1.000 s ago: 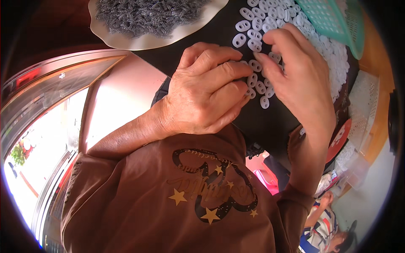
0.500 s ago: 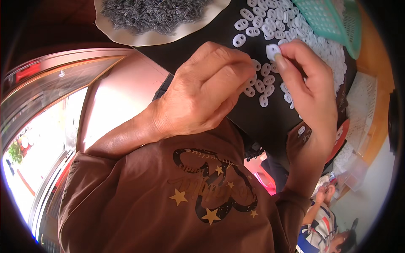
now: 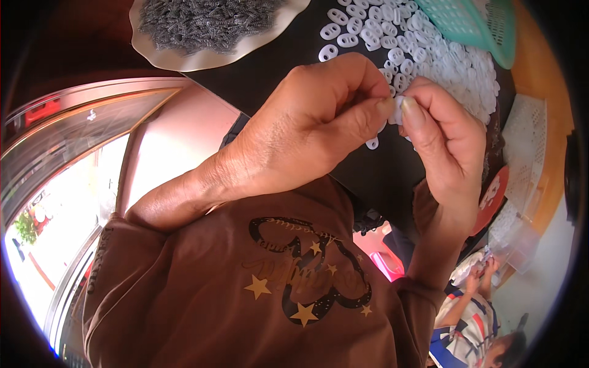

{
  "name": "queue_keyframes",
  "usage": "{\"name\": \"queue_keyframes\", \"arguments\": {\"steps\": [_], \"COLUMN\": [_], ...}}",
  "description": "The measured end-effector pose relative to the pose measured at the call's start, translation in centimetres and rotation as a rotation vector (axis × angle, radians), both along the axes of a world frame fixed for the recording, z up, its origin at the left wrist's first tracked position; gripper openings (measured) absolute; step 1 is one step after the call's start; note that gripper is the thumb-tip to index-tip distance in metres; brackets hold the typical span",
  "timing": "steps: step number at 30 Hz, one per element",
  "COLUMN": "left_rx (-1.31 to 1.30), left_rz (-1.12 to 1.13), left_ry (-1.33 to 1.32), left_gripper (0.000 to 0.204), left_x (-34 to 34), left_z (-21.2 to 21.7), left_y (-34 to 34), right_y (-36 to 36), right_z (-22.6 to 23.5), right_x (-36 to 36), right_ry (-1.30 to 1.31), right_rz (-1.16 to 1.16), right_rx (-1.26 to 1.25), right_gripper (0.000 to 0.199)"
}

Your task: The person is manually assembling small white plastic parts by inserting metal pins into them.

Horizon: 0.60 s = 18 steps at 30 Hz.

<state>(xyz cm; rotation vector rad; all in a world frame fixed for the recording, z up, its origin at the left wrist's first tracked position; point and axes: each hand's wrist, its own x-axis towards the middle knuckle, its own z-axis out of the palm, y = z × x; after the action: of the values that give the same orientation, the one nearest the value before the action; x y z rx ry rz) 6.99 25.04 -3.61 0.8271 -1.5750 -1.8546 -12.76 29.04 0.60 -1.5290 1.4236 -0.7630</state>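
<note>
Along the far side of the dark desk [image 3: 380, 175] in the head view, a pale wavy-rimmed dish [image 3: 184, 63] heaped with grey springs [image 3: 205, 24] stands at the left, and a spread of white two-holed ovals [image 3: 454, 70] lies at the right, beside a teal basket [image 3: 472, 27]. Both hands stand in front of the nearest ovals, partly covering them. At the lower right, another person [image 3: 469, 325] in a patterned top sits with raised hands.

The right hand [image 3: 445, 138] pinches one white piece [image 3: 399, 111] between thumb and forefinger, above the desk. From the left, the left hand [image 3: 325, 119] arches over, wrist bent, its thumb and forefinger closed together at that piece's edge; whether they hold anything cannot be told.
</note>
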Motion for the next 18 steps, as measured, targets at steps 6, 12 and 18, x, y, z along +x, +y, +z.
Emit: {"name": "queue_keyframes", "arguments": {"steps": [6,12,18], "left_rx": [0.226,0.313,0.291], "left_rz": [-0.034,-0.037,-0.024], "left_ry": [0.041,0.045,0.047], "left_gripper": [0.021,0.018,0.015], "left_x": [-0.7,-1.3,-2.3], "left_z": [0.5,0.6,0.4], "left_y": [0.6,0.8,1.4], "right_y": [1.3,2.4,3.0], "right_z": [-1.0,-1.4,-1.8], "right_x": [-0.3,-0.4,-1.2], "right_ry": [-0.105,-0.226,-0.227], "right_rz": [-0.099,-0.264,-0.263], "right_rx": [-0.039,-0.013,-0.036], "right_gripper": [0.019,0.018,0.018]}}
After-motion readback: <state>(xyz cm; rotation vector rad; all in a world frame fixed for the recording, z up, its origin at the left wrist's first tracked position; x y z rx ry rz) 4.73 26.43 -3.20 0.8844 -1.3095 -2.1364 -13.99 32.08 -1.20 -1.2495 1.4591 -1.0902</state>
